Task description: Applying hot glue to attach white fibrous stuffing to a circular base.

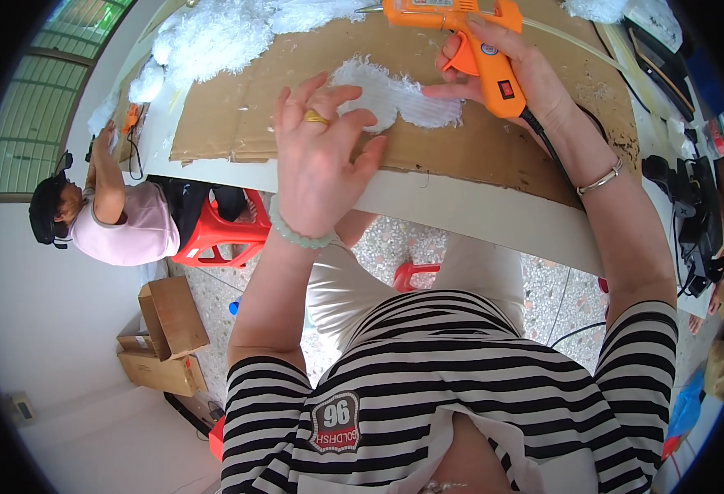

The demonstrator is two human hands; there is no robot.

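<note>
My right hand (pixel 539 86) is closed around the handle of an orange hot glue gun (pixel 492 70). Its nozzle points left, and a black cord runs from the handle down along my wrist. One finger of that hand reaches out over a small white ribbed fabric piece (pixel 428 107) with frayed edges. The piece lies flat on a brown cardboard sheet (pixel 238 119). At its left side hovers my left hand (pixel 319 169), fingers bent and apart, with nothing visible in them. Whether its fingertips touch the fabric I cannot tell.
A heap of white frayed fabric (pixel 210 45) covers the cardboard's far left. Black devices and cables (pixel 687 198) sit at the right table end. Another person (pixel 123 218) sits on a red stool (pixel 234 230) at the left. Cardboard boxes (pixel 172 317) stand on the floor.
</note>
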